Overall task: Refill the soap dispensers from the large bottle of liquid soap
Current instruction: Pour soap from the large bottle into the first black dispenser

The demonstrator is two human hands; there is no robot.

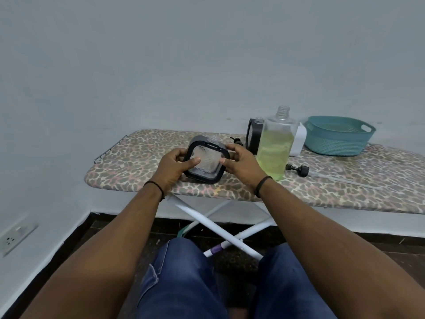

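A square clear soap dispenser with a black frame is tilted toward me on the ironing board. My left hand grips its left side, my right hand its right side. Its top opening has no pump. The large clear bottle, uncapped and about two-thirds full of yellow-green soap, stands upright just right of my right hand. A second black-framed dispenser stands behind that bottle, also without a pump.
A black pump head with a long clear tube lies on the board right of the bottle. Another small black pump part lies behind my right hand. A teal plastic basket sits at the back right. A white object stands behind the bottle.
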